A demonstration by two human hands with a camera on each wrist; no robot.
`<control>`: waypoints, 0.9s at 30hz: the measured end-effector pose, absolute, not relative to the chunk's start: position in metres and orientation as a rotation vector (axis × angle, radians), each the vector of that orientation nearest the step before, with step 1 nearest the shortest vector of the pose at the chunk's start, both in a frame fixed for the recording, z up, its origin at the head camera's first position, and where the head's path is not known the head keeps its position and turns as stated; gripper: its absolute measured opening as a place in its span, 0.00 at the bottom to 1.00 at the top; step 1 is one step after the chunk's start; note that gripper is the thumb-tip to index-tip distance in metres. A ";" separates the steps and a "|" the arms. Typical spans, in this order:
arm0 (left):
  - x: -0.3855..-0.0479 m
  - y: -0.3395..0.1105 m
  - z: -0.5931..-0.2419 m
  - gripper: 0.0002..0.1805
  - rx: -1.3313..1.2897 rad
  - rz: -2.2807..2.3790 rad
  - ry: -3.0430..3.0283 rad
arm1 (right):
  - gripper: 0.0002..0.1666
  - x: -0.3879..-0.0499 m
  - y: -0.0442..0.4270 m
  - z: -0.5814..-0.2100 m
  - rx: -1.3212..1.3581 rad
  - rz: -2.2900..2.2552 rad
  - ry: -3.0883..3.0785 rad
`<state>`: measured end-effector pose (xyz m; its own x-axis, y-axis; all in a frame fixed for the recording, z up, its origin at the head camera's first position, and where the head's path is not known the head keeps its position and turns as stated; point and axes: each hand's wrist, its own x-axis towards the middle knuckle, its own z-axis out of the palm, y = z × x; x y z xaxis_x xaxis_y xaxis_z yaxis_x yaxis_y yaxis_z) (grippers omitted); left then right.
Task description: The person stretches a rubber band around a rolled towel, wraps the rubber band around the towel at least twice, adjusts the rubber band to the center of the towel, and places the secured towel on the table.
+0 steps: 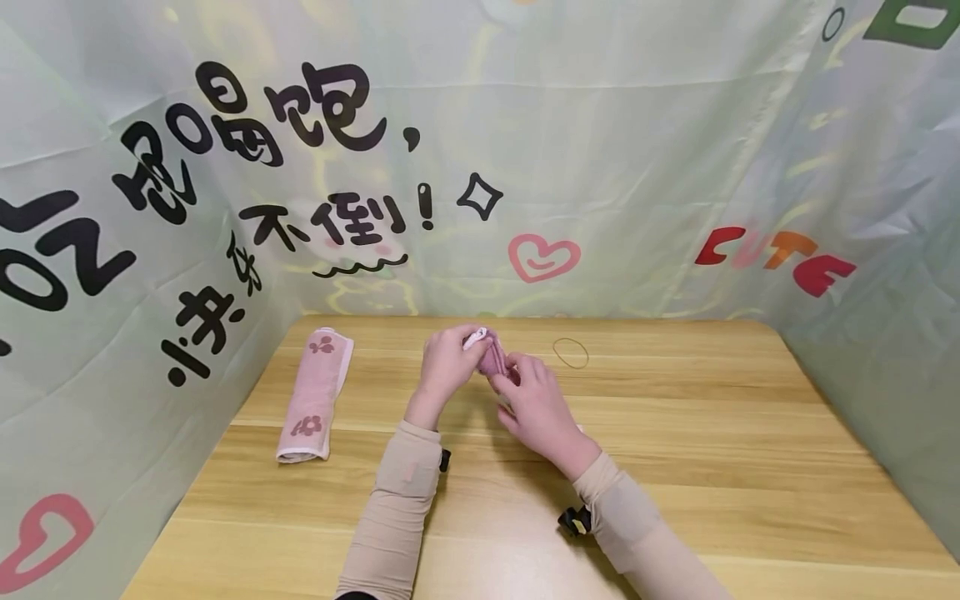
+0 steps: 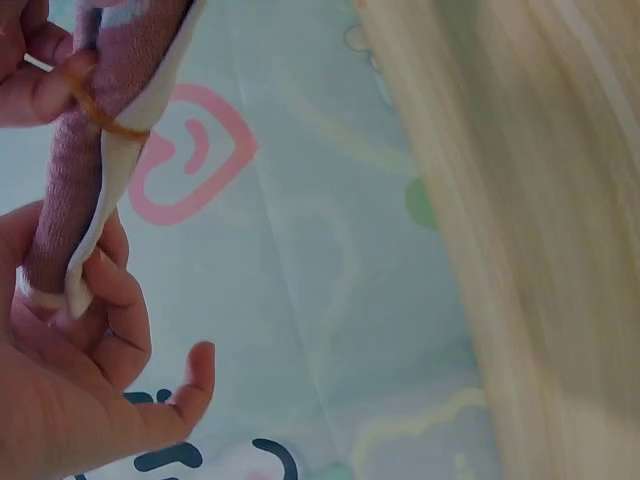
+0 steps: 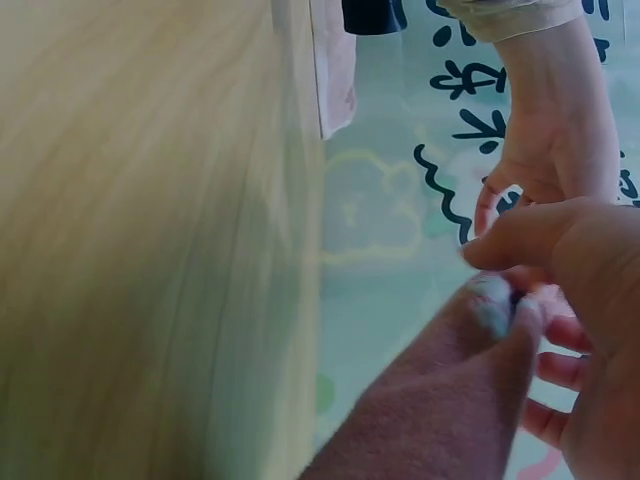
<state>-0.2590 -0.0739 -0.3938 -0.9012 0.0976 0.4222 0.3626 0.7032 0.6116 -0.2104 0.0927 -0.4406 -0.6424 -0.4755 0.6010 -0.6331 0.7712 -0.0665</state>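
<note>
Cloth roll (image 2: 72,190) is held up off the tabletop (image 1: 720,467), between the two hands, near the far middle of the work area. Brown elastic band (image 2: 104,118) crosses the roll partway along its length. Left hand (image 1: 444,364): fingers curled around one end of the roll, with one finger extended clear, as the left wrist view shows. Right hand (image 1: 542,412): fingers bent at the band, apparently pinching it against the roll.

Status, by judgement: rolling appears complete; banding appears under way. The far side of the roll is hidden, so full seating of the band cannot be confirmed. Release of the band and setting down of the roll remain.

Materials: the roll is mauve, soft-napped fabric with a smooth white edge strip running along it. Shape is a slim cylinder, with layers parting slightly at the edge. The band is thin and cord-like.

A folded pink cloth (image 1: 318,387) lies on the tabletop at left: flat, elongated, white-bordered, with darker flower and fruit motifs. No band shows on it. A spare band (image 1: 577,341) lies beyond the right hand as a loose oval. The tabletop is wood-grained with rounded far corners. A creased fabric backdrop (image 1: 637,158), pale green and printed, encloses it.
</note>
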 end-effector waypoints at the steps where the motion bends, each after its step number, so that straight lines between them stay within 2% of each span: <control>1: -0.259 -0.074 -0.394 0.12 -0.341 -1.039 -2.552 | 0.22 -0.210 0.093 -0.441 0.828 0.326 -2.400; 8: -0.263 -0.080 -0.397 0.14 -0.172 -1.131 -2.563 | 0.17 -0.207 0.096 -0.442 0.878 0.201 -2.454; 17: -0.264 -0.098 -0.389 0.16 -0.095 -1.261 -2.475 | 0.12 -0.216 0.118 -0.425 0.886 0.389 -2.511; 23: -0.264 -0.098 -0.387 0.16 -0.173 -1.290 -2.479 | 0.06 -0.222 0.132 -0.422 0.900 0.480 -2.515; 27: -0.264 -0.095 -0.388 0.15 -0.334 -1.313 -2.559 | 0.05 -0.225 0.136 -0.425 0.937 0.528 -2.522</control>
<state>-0.2635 -0.0945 -0.3878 -0.9436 0.0900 0.3186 0.3113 0.5686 0.7614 -0.2255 0.1356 -0.4254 -0.6969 -0.5287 0.4846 -0.6787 0.7046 -0.2073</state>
